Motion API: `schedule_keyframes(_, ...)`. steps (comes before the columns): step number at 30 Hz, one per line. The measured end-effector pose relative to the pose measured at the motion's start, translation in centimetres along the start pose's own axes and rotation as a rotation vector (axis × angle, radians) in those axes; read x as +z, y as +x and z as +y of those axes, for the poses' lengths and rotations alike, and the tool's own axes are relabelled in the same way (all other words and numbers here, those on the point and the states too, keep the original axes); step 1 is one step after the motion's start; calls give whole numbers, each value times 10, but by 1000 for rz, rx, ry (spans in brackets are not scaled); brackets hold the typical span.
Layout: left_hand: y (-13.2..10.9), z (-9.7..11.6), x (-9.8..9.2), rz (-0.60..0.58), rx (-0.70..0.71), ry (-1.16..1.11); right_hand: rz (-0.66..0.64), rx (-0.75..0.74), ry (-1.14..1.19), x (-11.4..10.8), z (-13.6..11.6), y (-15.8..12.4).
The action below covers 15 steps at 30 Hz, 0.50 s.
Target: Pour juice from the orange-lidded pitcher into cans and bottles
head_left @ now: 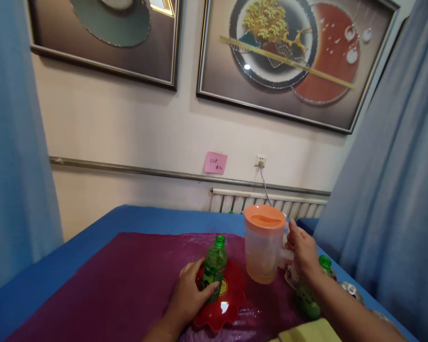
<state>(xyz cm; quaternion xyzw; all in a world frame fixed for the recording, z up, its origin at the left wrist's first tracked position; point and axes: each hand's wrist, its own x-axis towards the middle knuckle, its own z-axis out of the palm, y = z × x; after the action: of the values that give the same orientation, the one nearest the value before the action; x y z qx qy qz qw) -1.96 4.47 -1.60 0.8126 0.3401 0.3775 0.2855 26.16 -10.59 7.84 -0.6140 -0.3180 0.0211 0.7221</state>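
My left hand point(190, 292) is wrapped round the lower part of a green plastic bottle point(216, 260), which has no cap and stands upright, leaning slightly. Beneath the bottle lies a red scalloped plate point(231, 304) with a glossy surface. My right hand point(303, 247) grips the handle of a translucent pitcher point(262, 256) with an orange lid. A little pale liquid shows in the pitcher's lower part. The pitcher is upright, just right of the bottle and apart from it. Whether its base touches the table is hard to tell.
A purple plastic sheet point(128, 280) covers much of the blue table point(142, 216). By my right forearm are another green bottle point(308, 299), a can point(351, 290) and a yellow cloth-like item point(310, 332). Blue curtains point(385, 190) hang at both sides; a radiator point(228, 202) stands behind.
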Motion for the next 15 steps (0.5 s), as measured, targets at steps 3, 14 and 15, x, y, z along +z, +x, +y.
schedule_keyframes(3, 0, 1, 0, -13, 4, -5, -35, 8, -29, 2, -31, 20)
schedule_keyframes(14, 1, 3, -1, -32, 50, 42, -314, -238, -457, 12, -90, 66)
schedule_keyframes(15, 0, 5, -1, -33, 53, 37, -322, -260, -490, 13, -92, 68)
